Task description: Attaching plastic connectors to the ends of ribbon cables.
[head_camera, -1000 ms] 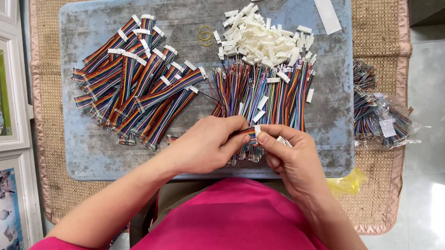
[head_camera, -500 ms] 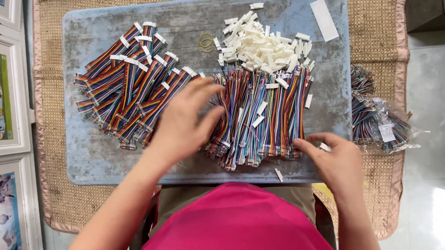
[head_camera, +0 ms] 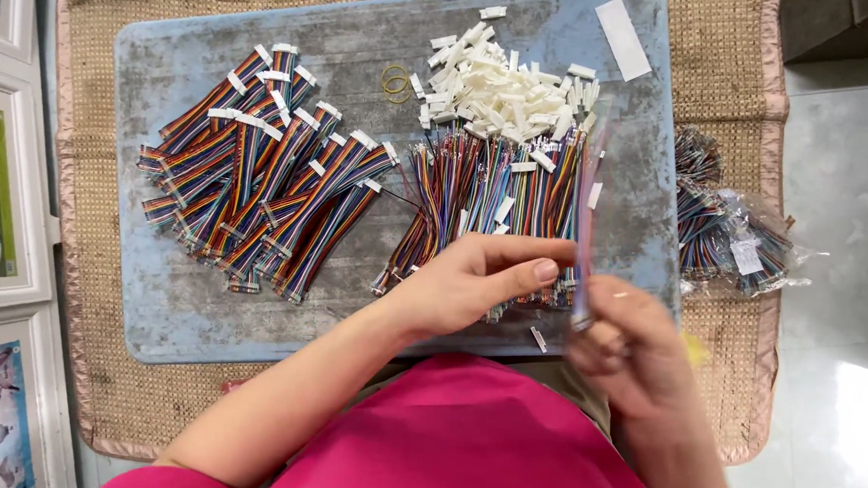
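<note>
Head view: left hand (head_camera: 471, 285) lies over the near end of the loose rainbow wire bunch (head_camera: 499, 203), fingers stretched right, thumb out, nothing clamped in it; right hand (head_camera: 634, 350) blurred, near right of the board, pinching one multicolour wire strip (head_camera: 586, 221) that stands up from its fingers toward the far side; grey-blue board (head_camera: 206, 322) carries it all, sitting on a woven mat (head_camera: 78, 355); pile of white plastic connectors (head_camera: 504, 91) far centre, just beyond the loose wires; finished ribbon cables (head_camera: 260, 197) with white ends heaped on the left of the board; rubber band (head_camera: 395, 81) left of the connectors; bagged wire bundles (head_camera: 736, 243) on the mat, right of the board.
</note>
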